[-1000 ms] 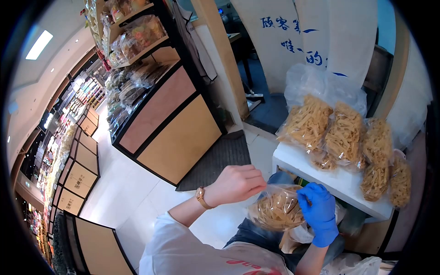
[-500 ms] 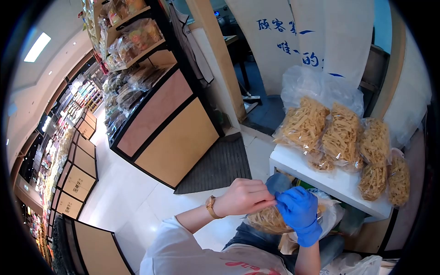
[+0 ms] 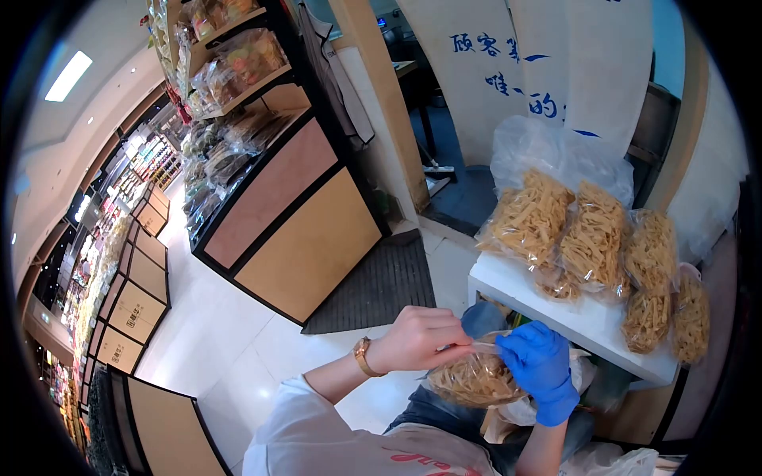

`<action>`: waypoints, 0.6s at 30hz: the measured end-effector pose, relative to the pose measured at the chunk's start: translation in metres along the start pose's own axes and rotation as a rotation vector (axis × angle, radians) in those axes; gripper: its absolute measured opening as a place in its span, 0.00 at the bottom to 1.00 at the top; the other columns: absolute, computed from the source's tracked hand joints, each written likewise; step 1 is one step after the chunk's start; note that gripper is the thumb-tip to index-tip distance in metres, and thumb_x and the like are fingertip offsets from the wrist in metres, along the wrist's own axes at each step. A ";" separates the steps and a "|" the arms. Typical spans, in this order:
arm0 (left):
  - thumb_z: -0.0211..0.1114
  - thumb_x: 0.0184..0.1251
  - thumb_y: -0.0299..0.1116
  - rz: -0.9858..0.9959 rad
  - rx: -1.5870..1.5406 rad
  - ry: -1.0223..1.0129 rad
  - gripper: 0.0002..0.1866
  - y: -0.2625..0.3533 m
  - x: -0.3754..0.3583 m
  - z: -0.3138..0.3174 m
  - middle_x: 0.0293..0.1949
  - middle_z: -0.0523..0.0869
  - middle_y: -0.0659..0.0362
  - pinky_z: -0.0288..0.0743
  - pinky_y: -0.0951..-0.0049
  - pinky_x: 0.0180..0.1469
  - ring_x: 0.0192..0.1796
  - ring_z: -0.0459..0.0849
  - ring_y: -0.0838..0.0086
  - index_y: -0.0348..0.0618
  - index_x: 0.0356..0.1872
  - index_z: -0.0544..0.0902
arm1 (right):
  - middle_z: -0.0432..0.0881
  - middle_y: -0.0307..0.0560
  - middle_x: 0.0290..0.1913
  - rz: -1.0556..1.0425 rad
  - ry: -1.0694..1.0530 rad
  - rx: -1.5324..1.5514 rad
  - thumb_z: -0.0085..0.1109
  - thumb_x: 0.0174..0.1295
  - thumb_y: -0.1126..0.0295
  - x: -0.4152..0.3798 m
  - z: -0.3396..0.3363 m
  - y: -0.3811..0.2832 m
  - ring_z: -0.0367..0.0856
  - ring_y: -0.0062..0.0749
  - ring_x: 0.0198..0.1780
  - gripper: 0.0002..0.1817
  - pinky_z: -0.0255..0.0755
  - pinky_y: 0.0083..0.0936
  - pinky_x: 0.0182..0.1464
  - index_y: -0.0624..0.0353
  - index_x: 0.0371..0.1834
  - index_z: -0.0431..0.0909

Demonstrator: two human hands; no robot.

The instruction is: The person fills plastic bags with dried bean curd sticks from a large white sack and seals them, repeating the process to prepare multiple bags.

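Note:
A clear plastic bag [image 3: 474, 381] of pale yellow, strip-like dried food rests at my lap. My bare left hand [image 3: 427, 341], with a gold watch at its wrist, is closed on one side of the bag's gathered top. My right hand [image 3: 533, 357], in a blue glove, is closed on the other side. A short stretch of twisted plastic [image 3: 486, 348] shows between the two hands. The fingertips of the gloved hand are partly hidden.
Several filled bags [image 3: 591, 230] of the same strips lie on a white stand [image 3: 508, 282] to the right. A dark ribbed mat [image 3: 381, 285] lies before a shelf unit [image 3: 309, 246] with packaged goods. White plastic bags [image 3: 611, 460] are at the lower right.
My gloved right hand has moved rightward, away from my left hand. The plastic between them now shows. My left hand has hardly moved and both keep their grip.

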State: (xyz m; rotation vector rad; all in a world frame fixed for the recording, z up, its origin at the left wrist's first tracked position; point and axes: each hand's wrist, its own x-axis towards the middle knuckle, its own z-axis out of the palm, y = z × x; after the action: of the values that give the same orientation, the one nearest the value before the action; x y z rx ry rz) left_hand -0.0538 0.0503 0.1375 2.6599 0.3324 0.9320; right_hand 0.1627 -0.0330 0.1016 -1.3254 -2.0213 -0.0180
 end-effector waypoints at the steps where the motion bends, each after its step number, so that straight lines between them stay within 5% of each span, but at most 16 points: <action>1: 0.71 0.50 0.31 -0.026 -0.003 -0.006 0.05 0.001 0.000 -0.001 0.20 0.79 0.64 0.69 0.76 0.22 0.23 0.78 0.73 0.44 0.24 0.83 | 0.75 0.35 0.27 0.000 0.000 -0.001 0.63 0.46 0.66 0.000 0.001 -0.001 0.75 0.34 0.31 0.07 0.72 0.31 0.28 0.48 0.29 0.79; 13: 0.70 0.50 0.31 -0.031 0.110 -0.056 0.04 -0.011 -0.005 -0.007 0.27 0.83 0.65 0.75 0.78 0.28 0.31 0.82 0.74 0.45 0.26 0.83 | 0.75 0.36 0.29 0.075 0.047 0.022 0.63 0.49 0.66 -0.003 0.003 0.005 0.76 0.35 0.33 0.05 0.72 0.32 0.29 0.47 0.29 0.78; 18: 0.70 0.51 0.31 -0.184 0.143 -0.153 0.05 -0.004 0.000 -0.011 0.29 0.84 0.64 0.75 0.76 0.29 0.31 0.83 0.73 0.45 0.26 0.83 | 0.77 0.37 0.30 0.084 -0.105 -0.065 0.63 0.49 0.65 0.001 -0.002 -0.001 0.77 0.35 0.32 0.06 0.71 0.33 0.28 0.48 0.30 0.79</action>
State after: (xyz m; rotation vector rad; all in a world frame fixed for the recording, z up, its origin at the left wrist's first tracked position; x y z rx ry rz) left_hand -0.0616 0.0566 0.1441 2.7507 0.6159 0.6669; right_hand 0.1627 -0.0335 0.1037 -1.4792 -2.0659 0.0248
